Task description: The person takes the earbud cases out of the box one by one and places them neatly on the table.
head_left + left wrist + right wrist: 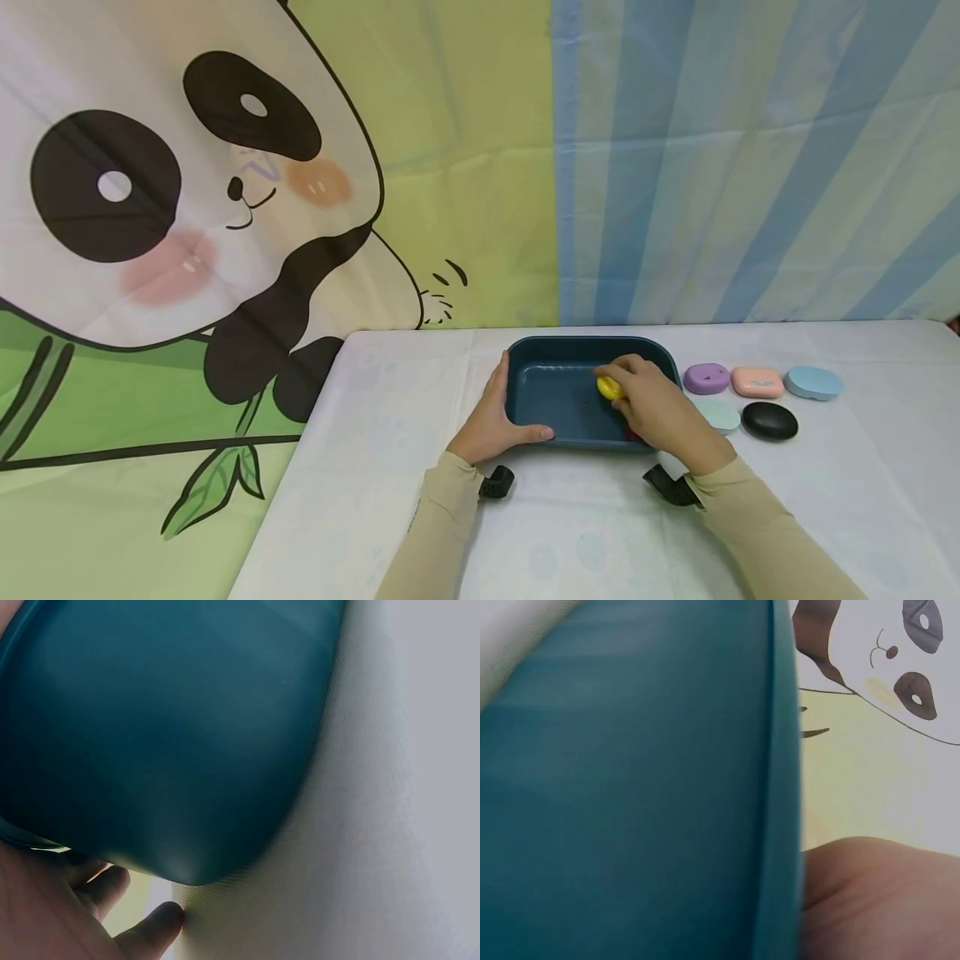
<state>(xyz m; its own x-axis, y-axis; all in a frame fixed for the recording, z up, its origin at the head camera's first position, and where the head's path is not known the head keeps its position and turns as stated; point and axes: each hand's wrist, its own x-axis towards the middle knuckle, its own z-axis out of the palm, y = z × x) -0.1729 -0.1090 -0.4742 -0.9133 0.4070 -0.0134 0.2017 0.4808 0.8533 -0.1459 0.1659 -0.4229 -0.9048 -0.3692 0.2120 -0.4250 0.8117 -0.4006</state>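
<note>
A dark teal rectangular basin (577,342) stands on the white-covered table. My left hand (497,421) holds its left end, thumb over the near rim and fingers along the left side; the left wrist view shows the basin's outer wall (172,750) close up. Over the basin's right half, my right hand (663,410) pinches a small yellow rounded piece (609,387) between thumb and fingers. Below that hand, a bit of a red thing (632,434) shows inside the basin, mostly hidden. In the right wrist view the basin wall (630,787) hides the fingers and the yellow piece.
Right of the basin lie small rounded oval pieces: purple (707,378), pink (757,382), light blue (814,383), mint (717,415) and black (770,421). The mint one is partly behind my right hand. A printed panda curtain (465,167) hangs behind the table.
</note>
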